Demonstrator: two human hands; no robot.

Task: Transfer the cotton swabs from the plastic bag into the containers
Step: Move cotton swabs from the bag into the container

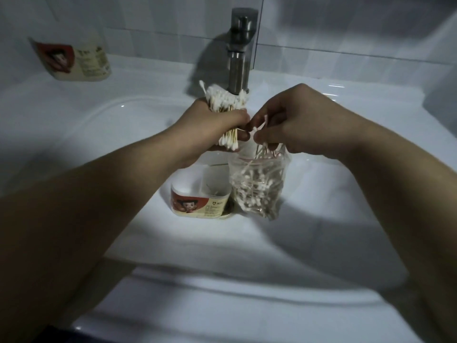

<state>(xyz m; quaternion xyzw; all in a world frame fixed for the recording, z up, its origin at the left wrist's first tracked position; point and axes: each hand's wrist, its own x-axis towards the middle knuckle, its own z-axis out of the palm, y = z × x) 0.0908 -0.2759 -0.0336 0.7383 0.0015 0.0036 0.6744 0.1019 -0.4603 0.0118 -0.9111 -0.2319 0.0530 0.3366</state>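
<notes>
Now | left hand [217, 125] fingers curled tight round swab bundle [226, 101] | right hand [296, 125] fingers pinch loose swabs [261, 127] at plastic bag [257, 186] mouth | container [200, 201] stands open just beside bag in sink [321, 219] | risk: overfull left fist may shed swabs into sink, missing container

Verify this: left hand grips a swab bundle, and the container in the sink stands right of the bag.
Wrong side: the head view shows that container standing left of the bag. The left hand does grip a swab bundle.
</notes>
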